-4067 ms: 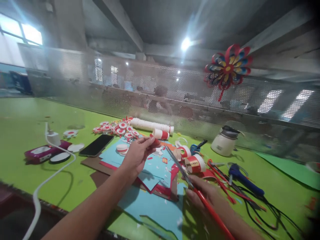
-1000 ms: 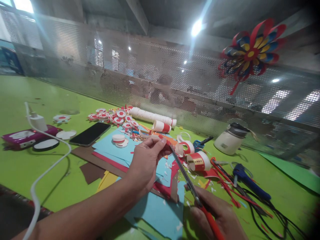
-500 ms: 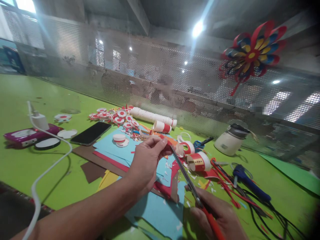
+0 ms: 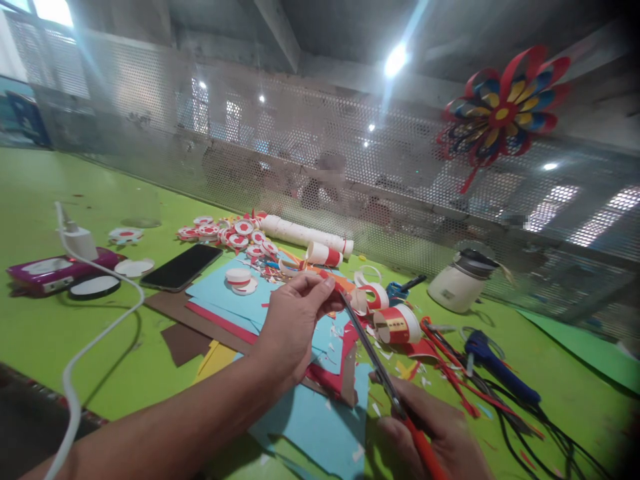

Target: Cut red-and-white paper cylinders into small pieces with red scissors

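Observation:
My left hand [image 4: 295, 320] pinches a small red piece of paper [image 4: 336, 287] between thumb and fingers, above the light-blue sheets [image 4: 225, 293]. In my right hand [image 4: 435, 427] is a pair of scissors [image 4: 375, 360] with orange-red handles, my fingers closed round them. The blade tips reach up to the red piece at my left fingertips. Whether the blades are parted there is too small to tell. Below the scissors lie paper snippets and coloured sheets. A red-and-white paper cup [image 4: 407, 323] rests on its side just right of the blades.
To the left are a phone [image 4: 183, 265], a purple power bank [image 4: 45, 275] and a white cable [image 4: 95, 340]. Several red-and-white paper discs [image 4: 243, 228] and a white paper roll [image 4: 300, 230] lie behind. A blue glue gun [image 4: 500, 367] and a white jar [image 4: 463, 283] stand right. A paper flower [image 4: 503, 113] hangs above.
Both hands and the scissors stay almost where they were. The hanging paper flower has swung and turned slightly.

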